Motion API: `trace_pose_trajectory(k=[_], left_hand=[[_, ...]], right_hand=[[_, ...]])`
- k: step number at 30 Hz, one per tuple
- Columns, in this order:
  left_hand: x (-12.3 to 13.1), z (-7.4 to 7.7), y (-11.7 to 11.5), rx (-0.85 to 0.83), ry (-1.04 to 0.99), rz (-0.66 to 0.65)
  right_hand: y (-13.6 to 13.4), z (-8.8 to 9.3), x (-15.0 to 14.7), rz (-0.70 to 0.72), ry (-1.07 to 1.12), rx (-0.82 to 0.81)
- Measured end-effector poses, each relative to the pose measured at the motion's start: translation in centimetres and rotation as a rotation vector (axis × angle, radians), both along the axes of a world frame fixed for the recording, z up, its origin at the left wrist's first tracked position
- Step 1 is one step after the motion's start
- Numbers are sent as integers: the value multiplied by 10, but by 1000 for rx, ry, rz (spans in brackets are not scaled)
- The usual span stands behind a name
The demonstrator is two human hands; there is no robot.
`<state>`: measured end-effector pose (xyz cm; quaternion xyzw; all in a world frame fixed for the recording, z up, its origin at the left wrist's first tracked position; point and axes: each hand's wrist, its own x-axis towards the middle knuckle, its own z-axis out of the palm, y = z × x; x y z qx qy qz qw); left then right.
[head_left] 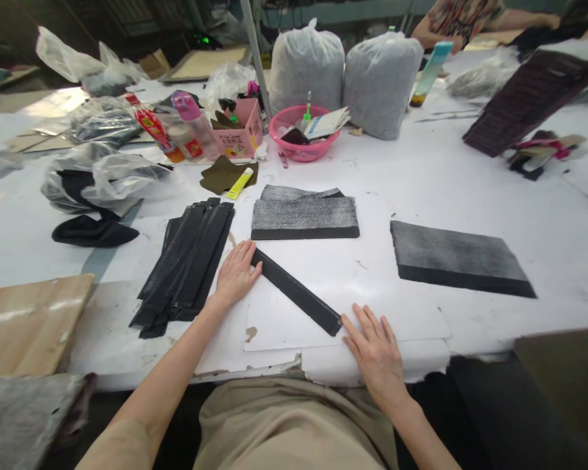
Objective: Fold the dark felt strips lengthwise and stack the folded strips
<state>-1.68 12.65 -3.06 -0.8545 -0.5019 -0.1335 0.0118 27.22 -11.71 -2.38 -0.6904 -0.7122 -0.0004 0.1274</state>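
A narrow black strip [296, 290] lies slantwise on the white table in front of me. My left hand [238, 271] rests at its far left end, with the thumb apart and the fingers laid flat over the tip. At the near right end, my right hand [375, 346] lies with fingers spread, its fingertips at the strip's edge. Left of my left hand is a pile of similar black strips [189, 261]. Beyond the strip sits a grey-topped black piece [304, 217] with another partly under it. Farther right lies another grey-and-black piece [458, 258].
A yellow tube [240, 183] lies on dark olive scraps. Behind stand a pink basin [304, 151], a pink box [238, 138], bottles [154, 130] and two stuffed white bags [306, 68]. A dark ribbed stack [532, 98] is at right; another person's arm [526, 19] shows beyond.
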Motion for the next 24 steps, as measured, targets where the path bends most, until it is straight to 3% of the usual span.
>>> trace_pose_trajectory(k=[4, 8, 11, 13, 16, 20, 24], left_hand=[[1, 1, -1, 14, -23, 1], [1, 3, -2, 31, -26, -10], [0, 4, -2, 13, 14, -125], [-1, 3, -1, 9, 40, -178], [-1, 2, 0, 37, 61, -176], [-1, -4, 3, 90, 51, -187], [-9, -29, 12, 194, -34, -215]], right_hand=[[13, 4, -7, -24, 88, 43], [66, 5, -54, 35, 135, 0], [104, 0, -91, 91, 138, -78], [114, -3, -104, 123, 132, -107], [105, -6, -99, 129, 122, -118], [66, -10, -73, 89, 91, -131], [32, -35, -52, -29, 37, -16]])
